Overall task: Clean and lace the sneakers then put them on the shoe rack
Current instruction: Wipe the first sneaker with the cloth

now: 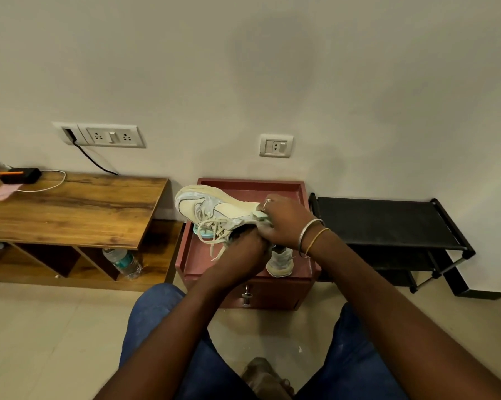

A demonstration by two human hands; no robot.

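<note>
Both hands held one sneaker (211, 209) above the red tabletop (243, 187): my left hand (243, 246) gripped its opening, my right hand (284, 220) pressed a cloth (261, 216) to its heel. Its mate (279, 262) sat near the front edge.

- The left hand (243, 249) is pushed into the opening of a pale sneaker (209, 209), and this grip holds it up on its side.
- The right hand (284, 220) presses a small pale cloth (261, 216) on the heel just above that grip.
- Loose laces (214, 229) dangle left of the grip.
- A second sneaker (279, 262) stands below the grip on the red surface (243, 189).
- A black shoe rack (388, 223) sits right of the grip.
</note>
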